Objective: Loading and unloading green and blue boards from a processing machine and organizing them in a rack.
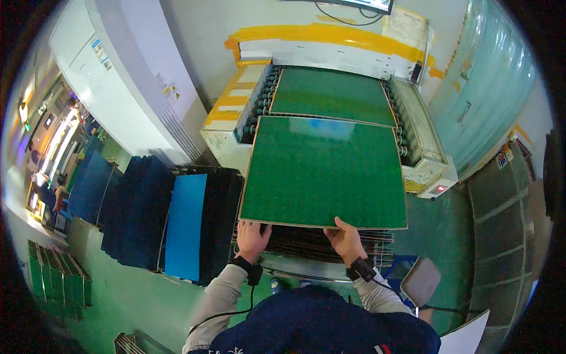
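Observation:
A large green panel [324, 174] with thin copper-coloured edges lies before me, its far edge close to a second green panel [333, 94] on the roller conveyor [402, 138]. My left hand [253, 241] grips the near edge at its left corner, fingers hidden beneath it. Right of the middle, my right hand [346, 241] holds the same edge, thumb on top and fingers underneath. Below the panel, a rack [377, 239] of several thin upright edges shows.
At left stand dark slotted racks [135, 206] and a bright blue sheet [186, 227]. A tall white cabinet [132, 76] rises behind them. On the right are a stool [420, 281], a grey panelled cart [501, 236] and translucent curtains [480, 100]. People work at the far left.

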{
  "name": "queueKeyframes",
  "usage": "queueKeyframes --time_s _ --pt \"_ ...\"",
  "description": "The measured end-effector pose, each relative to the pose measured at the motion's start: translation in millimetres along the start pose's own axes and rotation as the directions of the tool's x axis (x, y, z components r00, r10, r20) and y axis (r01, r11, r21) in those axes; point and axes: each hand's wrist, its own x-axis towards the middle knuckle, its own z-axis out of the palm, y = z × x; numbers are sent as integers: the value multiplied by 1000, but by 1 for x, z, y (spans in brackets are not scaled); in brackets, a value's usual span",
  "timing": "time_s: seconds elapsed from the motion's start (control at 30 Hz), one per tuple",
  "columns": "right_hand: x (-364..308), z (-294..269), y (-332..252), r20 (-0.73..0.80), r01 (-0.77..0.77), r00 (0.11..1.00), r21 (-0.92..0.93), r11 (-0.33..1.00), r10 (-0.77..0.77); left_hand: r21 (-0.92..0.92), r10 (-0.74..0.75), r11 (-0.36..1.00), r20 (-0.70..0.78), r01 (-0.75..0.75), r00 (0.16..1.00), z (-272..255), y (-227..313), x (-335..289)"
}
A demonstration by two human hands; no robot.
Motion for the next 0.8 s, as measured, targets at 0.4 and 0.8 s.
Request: queueKeyframes --time_s 0.4,0.8 --pt "10 9 -13 62 32 998 -45 998 -29 -8 -16 1000 -1 16 1000 -13 15 9" --pt "10 21 -21 53 45 998 -11 999 -45 -24 -50 998 22 51 998 -9 13 7"
